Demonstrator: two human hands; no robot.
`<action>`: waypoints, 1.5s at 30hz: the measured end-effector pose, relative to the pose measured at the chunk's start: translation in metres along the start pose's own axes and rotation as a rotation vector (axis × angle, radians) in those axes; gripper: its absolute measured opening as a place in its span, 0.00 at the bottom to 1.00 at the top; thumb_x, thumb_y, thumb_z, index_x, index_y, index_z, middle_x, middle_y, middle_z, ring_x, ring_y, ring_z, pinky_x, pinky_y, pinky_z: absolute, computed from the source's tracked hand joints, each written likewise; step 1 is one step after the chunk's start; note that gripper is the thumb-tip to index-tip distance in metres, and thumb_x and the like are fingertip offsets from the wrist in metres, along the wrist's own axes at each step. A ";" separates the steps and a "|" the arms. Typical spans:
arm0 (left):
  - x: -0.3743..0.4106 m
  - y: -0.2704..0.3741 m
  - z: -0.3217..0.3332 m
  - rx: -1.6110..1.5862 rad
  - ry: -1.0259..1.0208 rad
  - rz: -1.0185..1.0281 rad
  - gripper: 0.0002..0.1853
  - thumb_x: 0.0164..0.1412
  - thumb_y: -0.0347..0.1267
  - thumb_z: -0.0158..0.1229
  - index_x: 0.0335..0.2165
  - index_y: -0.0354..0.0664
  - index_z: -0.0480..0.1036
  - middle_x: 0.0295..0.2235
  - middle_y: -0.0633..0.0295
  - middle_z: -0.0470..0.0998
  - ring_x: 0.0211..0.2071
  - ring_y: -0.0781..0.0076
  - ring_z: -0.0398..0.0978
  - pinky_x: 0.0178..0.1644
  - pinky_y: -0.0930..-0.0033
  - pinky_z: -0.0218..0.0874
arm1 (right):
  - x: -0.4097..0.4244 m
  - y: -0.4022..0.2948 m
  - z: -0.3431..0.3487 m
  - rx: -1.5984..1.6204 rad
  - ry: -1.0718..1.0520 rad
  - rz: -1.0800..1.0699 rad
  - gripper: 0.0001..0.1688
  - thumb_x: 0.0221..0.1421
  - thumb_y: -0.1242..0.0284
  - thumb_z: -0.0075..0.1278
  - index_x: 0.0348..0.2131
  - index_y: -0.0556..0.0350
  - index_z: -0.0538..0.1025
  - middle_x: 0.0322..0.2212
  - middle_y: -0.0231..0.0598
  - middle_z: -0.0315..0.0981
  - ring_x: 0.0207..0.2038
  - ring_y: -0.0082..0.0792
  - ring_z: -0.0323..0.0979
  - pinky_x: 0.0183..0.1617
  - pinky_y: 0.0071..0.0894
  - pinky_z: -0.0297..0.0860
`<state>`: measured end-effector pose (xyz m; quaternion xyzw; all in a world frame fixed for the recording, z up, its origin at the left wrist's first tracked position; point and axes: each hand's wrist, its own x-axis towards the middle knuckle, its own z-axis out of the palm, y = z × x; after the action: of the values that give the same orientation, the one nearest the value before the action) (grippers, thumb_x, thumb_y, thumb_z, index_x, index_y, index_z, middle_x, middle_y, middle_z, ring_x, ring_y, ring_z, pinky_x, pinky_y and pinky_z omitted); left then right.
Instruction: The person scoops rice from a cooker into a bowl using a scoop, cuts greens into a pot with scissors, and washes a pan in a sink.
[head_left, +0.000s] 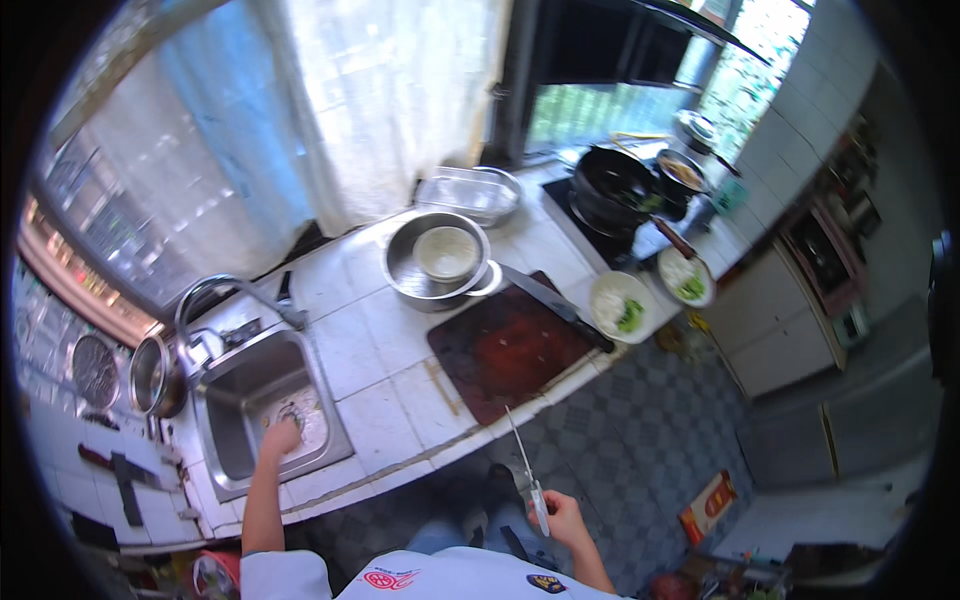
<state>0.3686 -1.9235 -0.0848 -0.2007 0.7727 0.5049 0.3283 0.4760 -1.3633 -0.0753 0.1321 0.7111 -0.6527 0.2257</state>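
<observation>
My left hand (282, 437) reaches down into the steel sink (247, 420), near its drain; the fingertips are hard to make out and what they touch is unclear. Away from the counter, over the floor, my right hand (557, 516) grips a small knife (538, 499) by its pale handle, the thin blade pointing up towards the counter edge. A dark red cutting board (517, 349) lies on the white tiled counter between the hands, with a large knife (555, 304) along its far right edge. Behind the board a steel pot (405, 277) holds a pale bowl (448, 253).
Two bowls with white food and greens (621, 304) (684, 277) stand right of the board. Further back, a black wok (611, 184) sits on the stove. The curved faucet (217, 281) rises behind the sink, and a steel pan (154, 375) stands left of it.
</observation>
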 end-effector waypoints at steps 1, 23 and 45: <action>0.004 0.004 0.044 0.165 -0.093 -0.062 0.08 0.53 0.31 0.47 0.21 0.41 0.67 0.17 0.60 0.71 0.19 0.71 0.70 0.21 0.70 0.61 | -0.009 0.007 -0.013 -0.008 0.040 0.014 0.12 0.38 0.79 0.56 0.29 0.60 0.73 0.19 0.25 0.68 0.22 0.15 0.64 0.26 0.18 0.62; 0.006 0.396 0.804 0.426 -1.431 0.253 0.13 0.61 0.38 0.46 0.25 0.42 0.61 0.16 0.71 0.62 0.15 0.85 0.57 0.17 0.80 0.49 | -0.083 0.014 -0.458 0.453 0.959 -0.291 0.12 0.45 0.81 0.55 0.33 0.61 0.71 0.21 0.31 0.71 0.22 0.17 0.67 0.24 0.13 0.63; 0.238 0.700 0.945 0.527 -0.623 0.908 0.10 0.54 0.29 0.45 0.32 0.32 0.60 0.30 0.43 0.69 0.36 0.43 0.68 0.37 0.54 0.59 | 0.213 -0.123 -0.753 0.186 0.706 -0.334 0.16 0.40 0.83 0.57 0.30 0.58 0.67 0.24 0.31 0.70 0.26 0.19 0.67 0.30 0.17 0.65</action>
<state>0.0398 -0.7701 -0.0588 0.3939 0.7476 0.4214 0.3291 0.1214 -0.6560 -0.0389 0.2508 0.6944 -0.6566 -0.1544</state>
